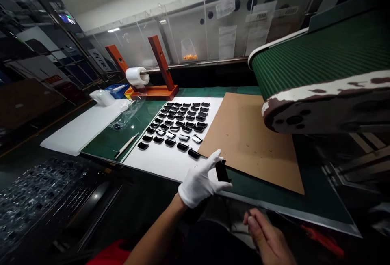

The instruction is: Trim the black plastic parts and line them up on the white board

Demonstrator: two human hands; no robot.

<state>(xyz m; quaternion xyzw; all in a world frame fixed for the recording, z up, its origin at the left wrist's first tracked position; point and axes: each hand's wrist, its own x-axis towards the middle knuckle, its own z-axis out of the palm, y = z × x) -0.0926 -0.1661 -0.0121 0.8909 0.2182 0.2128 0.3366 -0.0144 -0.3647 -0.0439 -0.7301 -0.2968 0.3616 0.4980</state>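
My left hand (201, 179), in a white glove, grips a small black rectangular plastic part (222, 171) by its two ends, between thumb and fingers. It is above the table's front edge. Lower right, my bare right hand (268, 236) is closed, thumb pressed on the fingers. A bit of something dark shows at its fingertips, too small to name. Rows of similar black parts (183, 146) lie on a white sheet (161, 160) beyond my left hand. A few of them reflect light brightly.
A brown cardboard sheet (252, 135) lies right of the white sheet. Above it juts a green conveyor belt (319, 54). A white pen-like tool (126, 146) rests at left. Behind stands a plastic film roll (137, 76) on an orange stand (161, 58).
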